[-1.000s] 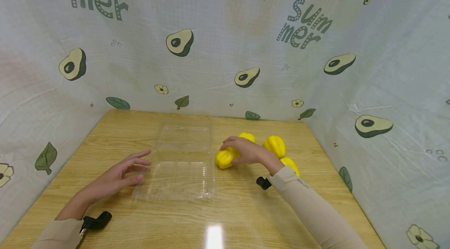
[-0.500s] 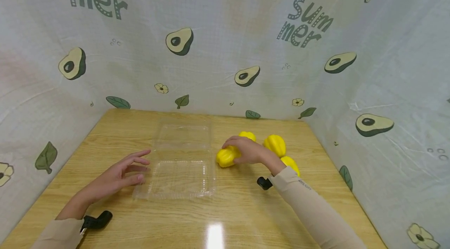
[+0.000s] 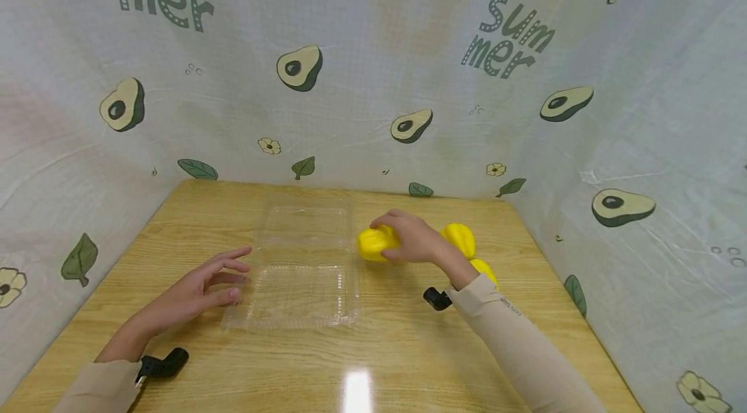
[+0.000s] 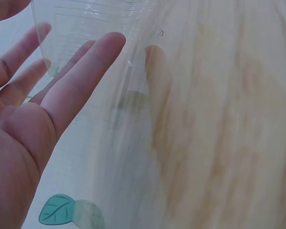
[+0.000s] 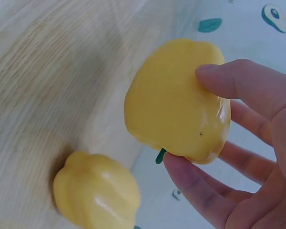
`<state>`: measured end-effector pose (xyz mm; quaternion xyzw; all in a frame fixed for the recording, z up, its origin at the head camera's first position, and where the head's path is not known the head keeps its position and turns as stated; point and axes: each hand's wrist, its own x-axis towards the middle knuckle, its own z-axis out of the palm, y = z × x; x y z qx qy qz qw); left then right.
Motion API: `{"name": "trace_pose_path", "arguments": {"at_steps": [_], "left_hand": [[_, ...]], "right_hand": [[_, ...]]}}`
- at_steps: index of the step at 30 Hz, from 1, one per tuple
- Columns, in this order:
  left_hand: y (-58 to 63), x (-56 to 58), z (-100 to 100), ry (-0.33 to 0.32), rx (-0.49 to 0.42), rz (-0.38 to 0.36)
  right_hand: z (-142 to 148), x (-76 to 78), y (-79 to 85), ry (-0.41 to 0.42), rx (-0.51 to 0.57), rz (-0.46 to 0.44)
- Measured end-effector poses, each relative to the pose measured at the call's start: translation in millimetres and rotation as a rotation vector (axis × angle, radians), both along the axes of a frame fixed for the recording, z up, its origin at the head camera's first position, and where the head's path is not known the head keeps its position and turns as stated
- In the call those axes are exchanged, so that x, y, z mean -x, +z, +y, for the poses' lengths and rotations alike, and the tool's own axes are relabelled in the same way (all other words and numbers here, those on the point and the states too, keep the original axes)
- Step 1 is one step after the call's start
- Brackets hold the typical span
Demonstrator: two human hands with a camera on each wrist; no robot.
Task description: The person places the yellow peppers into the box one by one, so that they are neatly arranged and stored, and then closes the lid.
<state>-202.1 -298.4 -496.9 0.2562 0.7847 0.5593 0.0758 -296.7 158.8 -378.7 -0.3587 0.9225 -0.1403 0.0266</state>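
Note:
My right hand (image 3: pixel 411 238) grips a yellow bell pepper (image 3: pixel 373 243), thumb on one side and fingers on the other. The right wrist view shows this bell pepper (image 5: pixel 174 100) with its short green stem (image 5: pixel 160 156) by a fingertip. My left hand (image 3: pixel 201 290) stands with loosely spread fingers at the left side of a clear plastic clamshell box (image 3: pixel 297 322), which lies unfolded on the table. Whether the fingers touch the box, I cannot tell. In the left wrist view the left hand (image 4: pixel 43 105) holds nothing.
Two more yellow bell peppers, one farther back (image 3: pixel 460 240) and one nearer (image 3: pixel 484 272), lie right of my right hand, partly behind the forearm. The wooden table (image 3: pixel 280 367) is bordered by a white printed cloth (image 3: pixel 350 76) at the back and sides.
The right hand has raised the bell pepper off the table, slightly away from me. The pepper behind it is now hidden by the hand. My left hand has stayed still.

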Motion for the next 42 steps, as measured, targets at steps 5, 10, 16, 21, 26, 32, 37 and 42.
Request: {"name": "trace_pose_path", "arguments": {"at_steps": [5, 10, 16, 21, 26, 32, 37, 42], "left_hand": [[0.1, -0.6, 0, 0.000, -0.005, 0.001], [-1.3, 0.6, -1, -0.012, -0.016, 0.016], [-1.5, 1.5, -1, -0.024, -0.036, 0.005], [-1.3, 1.1, -1, -0.033, -0.056, -0.020], [-1.5, 0.8, -1, -0.024, -0.048, -0.019], [-1.3, 0.4, 0, -0.043, -0.063, -0.011], [-0.6, -0.5, 0, -0.038, -0.056, -0.007], [0.9, -1.1, 0, -0.029, -0.053, -0.019]], "right_hand": [[-13, -6.4, 8.7, -0.006, 0.020, -0.009], [-27, -8.6, 11.6, -0.006, 0.018, 0.007], [-42, -8.1, 12.9, -0.002, 0.043, 0.014], [-53, -5.9, 12.4, 0.006, 0.053, 0.013], [-66, -6.2, 12.3, 0.004, 0.052, 0.008], [-81, -6.7, 8.2, 0.003, 0.036, -0.009], [-93, -8.4, 7.4, -0.012, 0.029, -0.006], [-104, -10.5, 7.8, -0.013, 0.014, -0.013]]}}
